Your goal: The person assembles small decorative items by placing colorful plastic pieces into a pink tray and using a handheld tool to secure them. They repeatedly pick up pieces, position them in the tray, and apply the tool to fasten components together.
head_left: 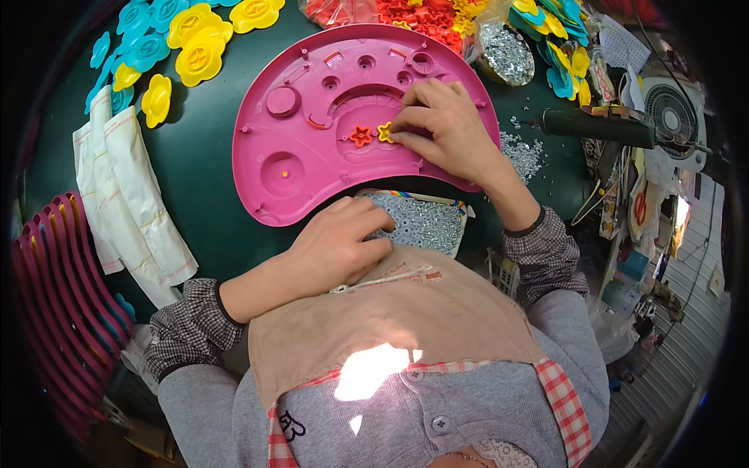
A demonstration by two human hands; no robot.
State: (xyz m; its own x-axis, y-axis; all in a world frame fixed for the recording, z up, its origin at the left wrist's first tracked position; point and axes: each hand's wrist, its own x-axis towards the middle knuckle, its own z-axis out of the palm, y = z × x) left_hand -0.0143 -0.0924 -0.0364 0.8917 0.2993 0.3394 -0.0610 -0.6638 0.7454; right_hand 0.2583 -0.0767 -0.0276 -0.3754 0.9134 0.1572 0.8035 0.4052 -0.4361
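Note:
A pink curved plastic panel lies before me with its ribbed, moulded side up. In its middle recess sits a red star-shaped piece. Just right of it, my right hand pinches a yellow star-shaped piece between thumb and fingertips, down against the panel. My left hand rests at the left edge of a tray of small metal parts, close to my apron. Its fingers are curled together at the parts, and whatever they may hold is hidden.
Yellow and turquoise flower-shaped pieces lie at the back left, near white packets. Stacked pink panels stand at far left. Red stars are heaped behind. A bowl of screws, a dark green cylindrical tool and a fan occupy the right.

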